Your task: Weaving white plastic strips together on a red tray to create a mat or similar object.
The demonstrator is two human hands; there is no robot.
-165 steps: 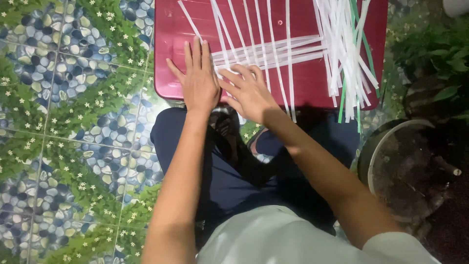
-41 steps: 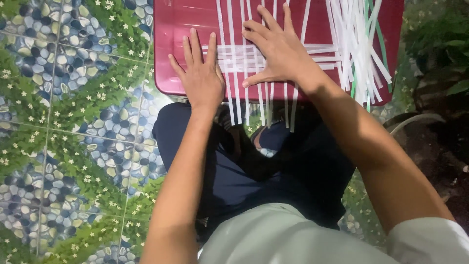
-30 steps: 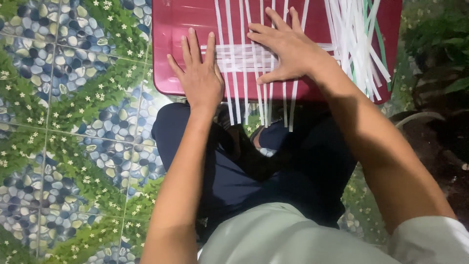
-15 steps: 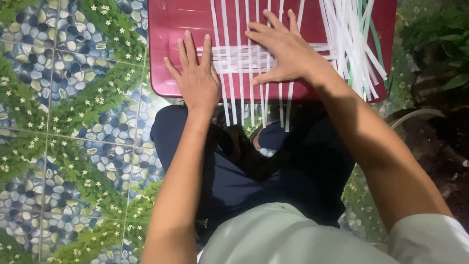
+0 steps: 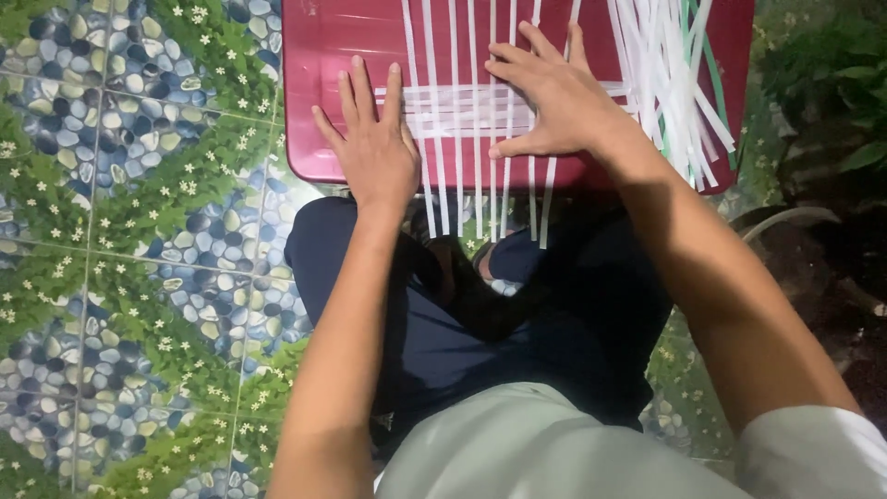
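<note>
Where the view begins, nearest the camera, a pale shirt (image 5: 554,453) and dark trousers (image 5: 480,323) fill the bottom, with both bare forearms reaching up from them. Left of the legs lies a floor (image 5: 120,231) patterned with pebbles and leaves. Past the knees, the near ends of the white strips (image 5: 462,185) hang over the front edge of a red lid (image 5: 333,55). The left hand (image 5: 374,148) lies flat on the lid, fingers straight and slightly fanned, its thumb side just touching the leftmost upright strip. The right hand (image 5: 554,106) rests palm down on the woven patch, fingers spread, thumb stretched left across the upright strips; neither hand pinches anything. Under the two hands, a few strips run crosswise through the upright ones. Farther right on the lid, a loose bundle (image 5: 670,83) of white and green strips lies piled, well apart from the left hand. Beyond it, dark plants (image 5: 832,74) edge the frame.
</note>
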